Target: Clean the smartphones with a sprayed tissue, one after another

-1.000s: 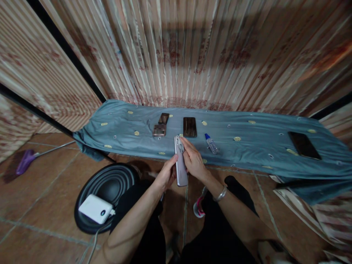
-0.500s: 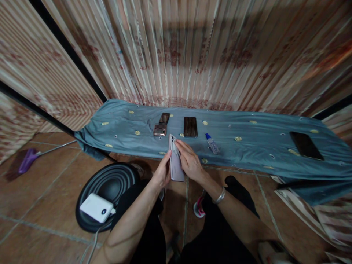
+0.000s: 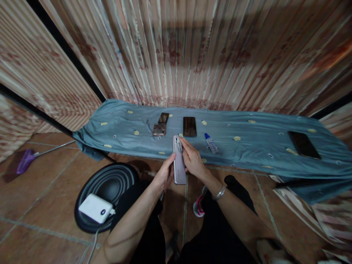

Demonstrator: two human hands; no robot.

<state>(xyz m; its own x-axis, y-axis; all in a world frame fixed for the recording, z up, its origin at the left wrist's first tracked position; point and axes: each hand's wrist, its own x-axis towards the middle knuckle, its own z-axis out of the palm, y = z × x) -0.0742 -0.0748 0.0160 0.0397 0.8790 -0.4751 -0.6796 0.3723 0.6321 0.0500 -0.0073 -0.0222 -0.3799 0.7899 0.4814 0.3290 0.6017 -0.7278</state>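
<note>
A lavender smartphone (image 3: 180,170) is held over the near edge of the bench, tilted, its back and camera end showing. My left hand (image 3: 165,172) is closed around its left side, thumb along the edge. My right hand (image 3: 194,161) lies against the upper right of its back, fingers together and pressed near the camera. A small greyish piece (image 3: 179,146) shows by those fingertips, too small to name. Beyond the hands, a dark phone (image 3: 189,127) lies on the blue cloth (image 3: 233,126). To the right is a clear bottle with a blue cap (image 3: 211,143).
Two small dark items (image 3: 163,118) lie left of the dark phone, one blurred. Another black phone (image 3: 304,145) rests at the far right. A white power bank (image 3: 95,208) with a cable sits on a black round stool (image 3: 121,179). A purple broom (image 3: 25,161) is at left.
Both hands and the lavender phone have shifted slightly right. My right fingers have moved a little along the phone's back, and more of the greyish piece shows.
</note>
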